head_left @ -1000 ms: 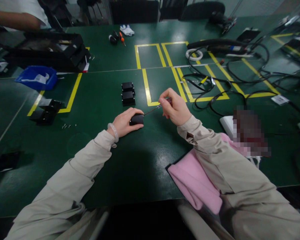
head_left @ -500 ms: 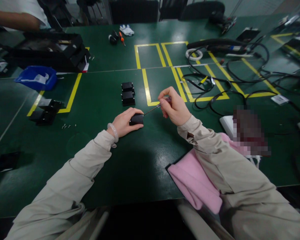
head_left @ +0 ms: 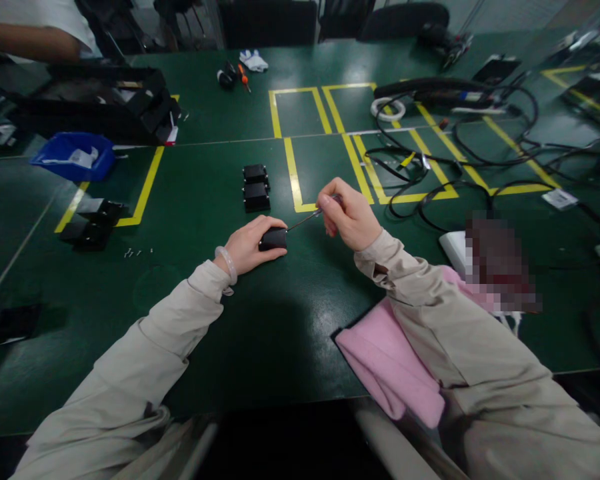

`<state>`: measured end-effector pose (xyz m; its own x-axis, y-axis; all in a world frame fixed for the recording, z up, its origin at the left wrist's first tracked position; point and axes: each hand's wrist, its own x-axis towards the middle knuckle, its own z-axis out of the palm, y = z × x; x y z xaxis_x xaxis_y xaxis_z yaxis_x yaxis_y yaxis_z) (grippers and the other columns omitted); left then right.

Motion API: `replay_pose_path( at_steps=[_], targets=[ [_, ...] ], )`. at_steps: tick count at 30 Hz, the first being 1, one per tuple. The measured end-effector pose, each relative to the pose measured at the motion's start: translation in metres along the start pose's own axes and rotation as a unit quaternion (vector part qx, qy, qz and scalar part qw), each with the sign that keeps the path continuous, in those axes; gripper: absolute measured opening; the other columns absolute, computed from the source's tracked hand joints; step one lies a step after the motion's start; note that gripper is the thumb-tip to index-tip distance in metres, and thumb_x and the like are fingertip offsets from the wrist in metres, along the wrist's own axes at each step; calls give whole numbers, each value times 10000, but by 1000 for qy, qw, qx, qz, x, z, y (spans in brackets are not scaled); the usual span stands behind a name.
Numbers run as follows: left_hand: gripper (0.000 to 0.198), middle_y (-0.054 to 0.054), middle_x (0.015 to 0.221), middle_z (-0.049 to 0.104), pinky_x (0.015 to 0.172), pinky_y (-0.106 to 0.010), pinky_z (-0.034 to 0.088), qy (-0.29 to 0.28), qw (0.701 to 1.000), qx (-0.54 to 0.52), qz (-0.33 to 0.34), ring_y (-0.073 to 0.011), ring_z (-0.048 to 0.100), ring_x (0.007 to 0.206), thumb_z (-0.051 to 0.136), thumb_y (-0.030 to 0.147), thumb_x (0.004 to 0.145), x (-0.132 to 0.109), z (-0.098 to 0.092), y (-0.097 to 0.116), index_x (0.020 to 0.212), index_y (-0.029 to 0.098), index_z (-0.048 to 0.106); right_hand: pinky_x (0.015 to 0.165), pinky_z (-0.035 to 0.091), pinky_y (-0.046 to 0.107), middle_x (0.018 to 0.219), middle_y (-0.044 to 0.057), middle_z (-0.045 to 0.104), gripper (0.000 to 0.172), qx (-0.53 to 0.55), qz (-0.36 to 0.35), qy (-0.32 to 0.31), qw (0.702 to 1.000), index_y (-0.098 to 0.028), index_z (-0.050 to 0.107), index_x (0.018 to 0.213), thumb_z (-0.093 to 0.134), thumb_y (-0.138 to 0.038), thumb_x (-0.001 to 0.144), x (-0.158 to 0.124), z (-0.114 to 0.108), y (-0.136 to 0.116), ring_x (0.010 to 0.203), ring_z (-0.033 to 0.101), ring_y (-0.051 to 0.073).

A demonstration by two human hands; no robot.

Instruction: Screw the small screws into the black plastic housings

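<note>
My left hand (head_left: 249, 245) grips a small black box (head_left: 273, 239) on the green table, thumb on its near side and fingers on its far side. In my right hand (head_left: 347, 213) is a screwdriver (head_left: 307, 219), its handle mostly covered by the fingers. The thin shaft slants down to the left, and its tip meets the upper right corner of the box, at what looks like a screw. Just beyond my left hand, two similar black boxes (head_left: 256, 187) stand one behind the other. Several small screws (head_left: 138, 253) lie to the left of my left forearm.
More black parts (head_left: 93, 223) and a blue bin (head_left: 73, 157) are on the left, before a black crate (head_left: 100, 100). Black cables (head_left: 460, 157) tangle across the right. A pink cloth (head_left: 393, 360) lies under my right forearm. A person's arm (head_left: 30, 40) shows at the far left.
My right hand has turned slightly around the screwdriver handle and dipped a little. The left hand and the box in it stay in place.
</note>
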<state>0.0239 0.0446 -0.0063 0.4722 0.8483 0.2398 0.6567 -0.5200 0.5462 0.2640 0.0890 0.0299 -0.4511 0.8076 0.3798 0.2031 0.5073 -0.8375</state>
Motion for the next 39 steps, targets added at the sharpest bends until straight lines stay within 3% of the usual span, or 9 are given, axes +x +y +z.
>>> replay_pose_path(
  at_steps=[19,26,39],
  targets=[
    [420,-67,1160,638,932,-369,490,0,1000,3,-4,-249,627,1068,690,411,858,0,0,-1,1209,206,583,419,366,266,489,-110,431,257,3,-1,8,1000,-252,428,885,499,-484,970,1,-1,1,374,448,90],
    [422,-63,1150,638,938,-370,491,-4,1000,4,-9,-247,626,1071,690,417,855,0,0,0,1206,210,582,412,350,269,436,-108,403,383,-12,2,8,1000,-252,432,812,468,-607,949,1,-1,3,353,441,95],
    [421,-63,1155,639,941,-368,489,1,1000,0,-8,-242,626,1072,690,412,853,0,0,0,1206,211,581,409,370,268,433,-122,398,349,6,13,5,1000,-256,411,850,477,-581,958,1,0,3,349,449,99]
  ],
)
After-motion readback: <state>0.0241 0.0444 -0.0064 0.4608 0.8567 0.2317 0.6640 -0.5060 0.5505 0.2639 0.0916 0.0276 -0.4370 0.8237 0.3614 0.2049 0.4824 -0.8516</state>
